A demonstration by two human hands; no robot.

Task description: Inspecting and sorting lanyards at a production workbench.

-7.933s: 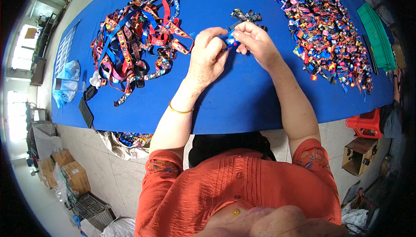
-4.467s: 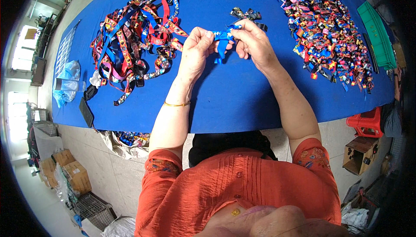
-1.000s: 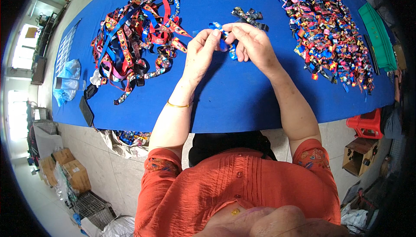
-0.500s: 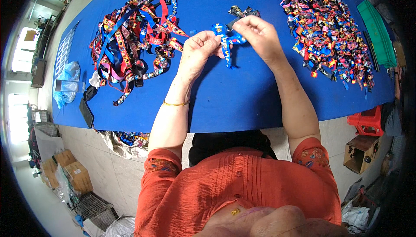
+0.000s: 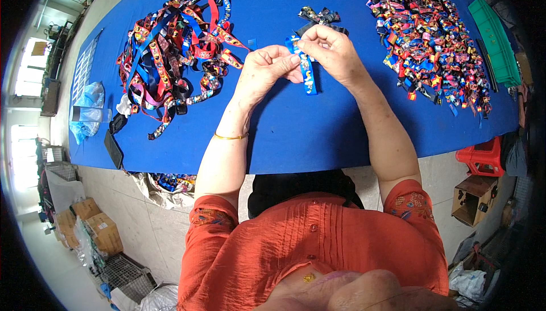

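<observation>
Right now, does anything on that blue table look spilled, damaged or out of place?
Nothing plainly spilled or damaged. The small dark ribbon bundle just beyond the right hand seems stray, lying apart from the tangled straps and the big colourful pile.

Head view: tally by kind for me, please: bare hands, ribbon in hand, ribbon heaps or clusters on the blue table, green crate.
Hands: 2 (left hand, right hand)
Held blue patterned ribbon: 1
Heap of long ribbons: 1
Spread of small ribbon pieces: 1
Small dark cluster: 1
Green crate: 1
Total: 7
Ribbons within heaps overlap too much to count.
</observation>
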